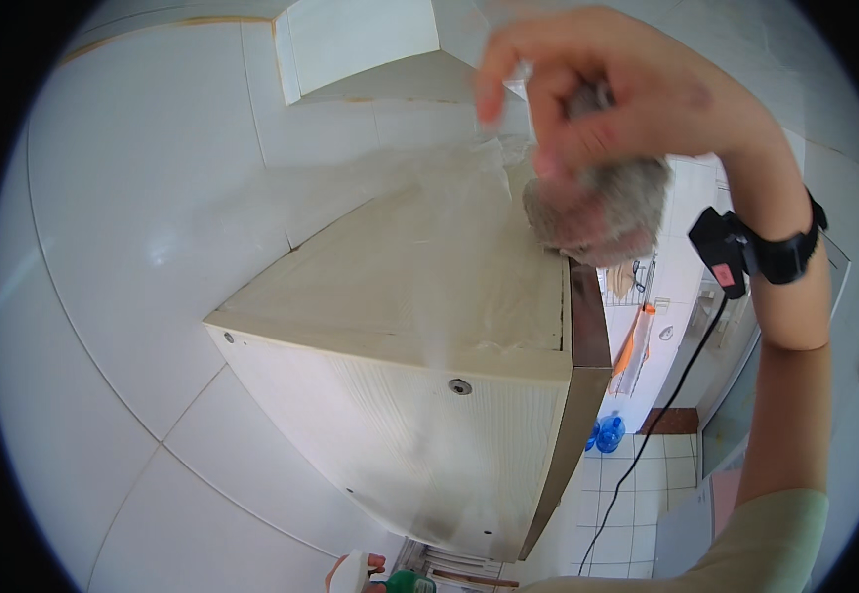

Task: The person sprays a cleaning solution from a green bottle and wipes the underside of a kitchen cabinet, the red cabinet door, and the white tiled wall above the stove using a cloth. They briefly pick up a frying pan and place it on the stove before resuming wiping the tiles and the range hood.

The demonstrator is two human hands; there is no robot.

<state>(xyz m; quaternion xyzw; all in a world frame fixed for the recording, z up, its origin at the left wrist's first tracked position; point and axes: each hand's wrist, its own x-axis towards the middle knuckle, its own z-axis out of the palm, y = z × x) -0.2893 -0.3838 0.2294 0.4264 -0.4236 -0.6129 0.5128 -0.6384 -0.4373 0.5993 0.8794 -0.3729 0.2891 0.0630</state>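
Note:
My right hand [600, 111] is raised at the upper right, blurred, its fingers bent around a grey, fuzzy cloth [614, 211]. The cloth hangs over the right edge of the top of a pale wood-grain wall cabinet [392, 274]. A black strap with a small device [722, 252] and a cable is on that wrist. At the bottom edge, my left hand [377, 567] is partly in view, holding a spray bottle with a white head [349, 572] and green body [408, 582]. Clear plastic film [474, 178] lies at the back of the cabinet top.
Tiled wall [140, 185] runs along the cabinet's left and back. The cabinet's brown door [585, 356] edges its right side. Beyond are an orange-topped hanging item [633, 348], blue water jugs [611, 434] on the tiled floor [618, 504], and a rack [466, 560] below.

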